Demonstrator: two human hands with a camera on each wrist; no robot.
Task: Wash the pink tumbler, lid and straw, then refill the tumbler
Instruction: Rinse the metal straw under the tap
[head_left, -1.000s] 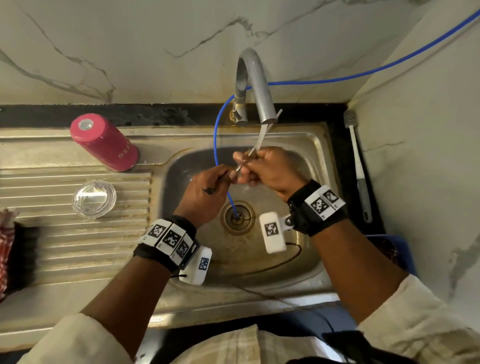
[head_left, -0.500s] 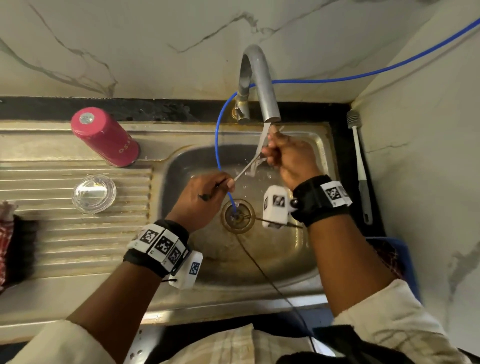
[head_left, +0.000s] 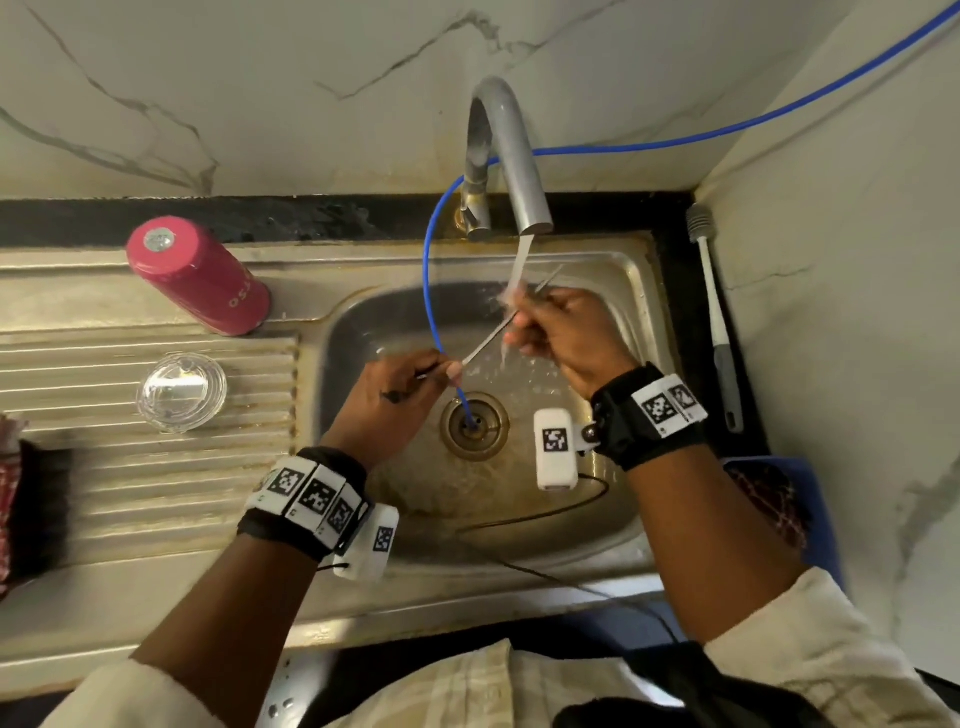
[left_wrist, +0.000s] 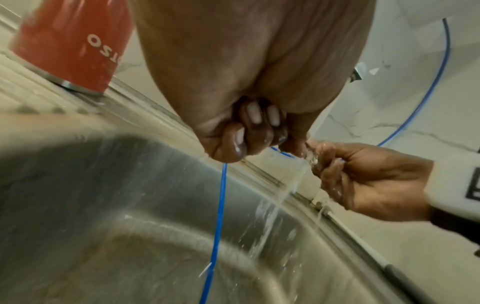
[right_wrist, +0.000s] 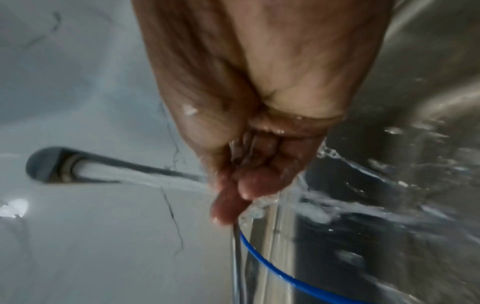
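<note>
Fingers of the left hand (head_left: 395, 395) were curled tight around the lower end of the straw (head_left: 491, 332), pinching it low over the sink (head_left: 631, 291) basin, while the right hand (head_left: 563, 332) gripped the upper part with its fingers folded round it, right under the running water from the tap (head_left: 511, 156). The straw's long axis ran on a diagonal, from the left hand up and away toward the back right corner of the basin, and its far tip poked out just past the right hand (a thin pale line in the head view, partly lost in the splash). So the right hand was the one nearer the stream, and the left one sat lower and closer to the drain. Judging from that, the step in hand was rinsing the straw, and any sliding of the fingers would have to follow that diagonal line.

The pink tumbler (head_left: 200, 278) stood upside down on the drainboard, left of the basin, well apart from both hands. Its clear lid (head_left: 182, 392) lay flat on the ridges just in front of it. A blue hose (head_left: 434, 291) dropped into the drain, passing just beside the left hand's knuckles, something that hand could easily snag.
</note>
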